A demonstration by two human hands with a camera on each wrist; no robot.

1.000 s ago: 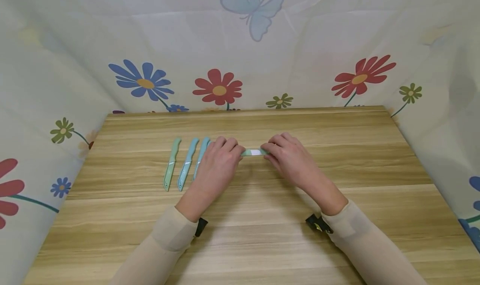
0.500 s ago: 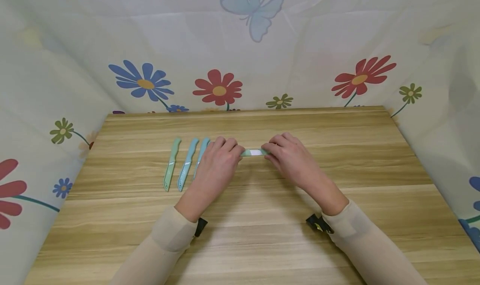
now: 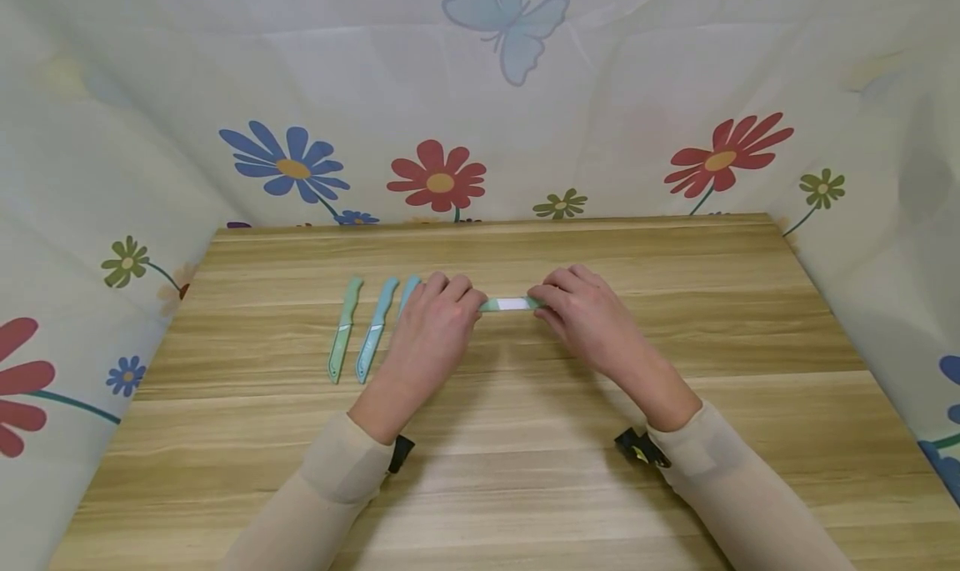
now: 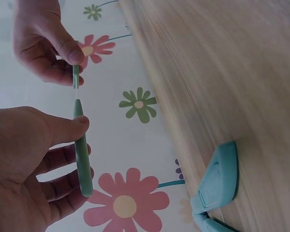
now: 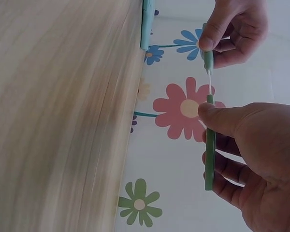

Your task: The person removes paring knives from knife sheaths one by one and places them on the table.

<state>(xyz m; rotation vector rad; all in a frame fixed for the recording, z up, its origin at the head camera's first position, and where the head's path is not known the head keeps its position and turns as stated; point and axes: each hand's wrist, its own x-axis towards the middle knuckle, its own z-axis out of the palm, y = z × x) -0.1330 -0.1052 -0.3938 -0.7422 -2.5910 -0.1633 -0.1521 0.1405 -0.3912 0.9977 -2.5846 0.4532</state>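
Between my hands, above the table, is a green paring knife lying crosswise, its white blade (image 3: pixel 513 303) showing between handle and sheath. My left hand (image 3: pixel 435 321) pinches the rounded green handle (image 4: pixel 83 164) between thumb and fingers. On the other side, my right hand (image 3: pixel 588 317) grips the flat green sheath (image 5: pixel 210 159), which covers the rest of the blade. To the left lie a green sheathed knife (image 3: pixel 344 329), a blue sheathed knife (image 3: pixel 377 329) and another blue knife (image 3: pixel 409 290), mostly hidden behind my left hand.
The wood-grain table (image 3: pixel 510 471) extends around both arms. A white cloth (image 3: pixel 600 79) printed with flowers and a butterfly hangs behind and along both sides. Dark straps with buckles (image 3: pixel 641 448) sit at the wrists.
My right hand has shifted slightly right with the sheath, and a longer stretch of white blade shows. The left hand has barely moved. The knives on the table lie as before.
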